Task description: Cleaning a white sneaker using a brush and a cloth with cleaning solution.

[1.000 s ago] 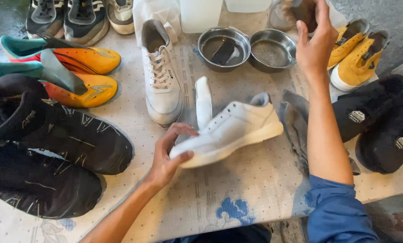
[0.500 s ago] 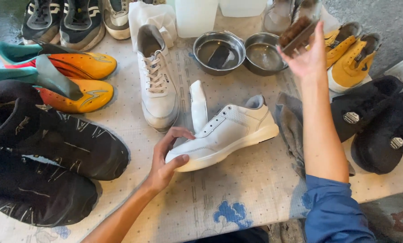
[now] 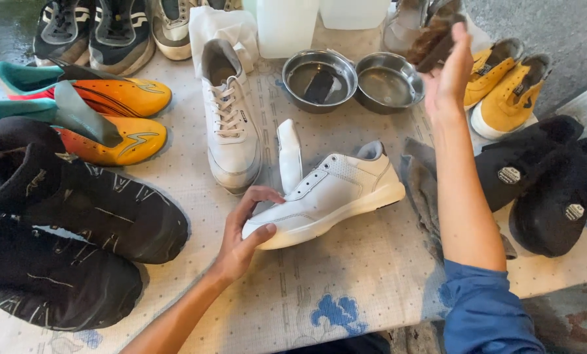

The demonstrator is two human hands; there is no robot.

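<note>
While the left hand (image 3: 241, 239) grips the white shoe (image 3: 329, 196), the right hand (image 3: 447, 75) holds a brush (image 3: 436, 36)

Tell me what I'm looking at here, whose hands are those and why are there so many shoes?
There is no machine here. A person wears a camera on the head, so the picture looks down at that person's own two hands over a table covered with a patterned cloth.

The left hand grips the toe of a white shoe lying on its side, with its tongue pulled out. The right hand is lifted above the table and holds a brown brush.

Around them lie more shoes: another white sneaker, orange and teal boots, big black shoes on the left, yellow shoes and black furry ones on the right. Two metal bowls stand at the back, and a grey rag lies under the right arm.

Why so many shoes, the picture does not say.
</note>
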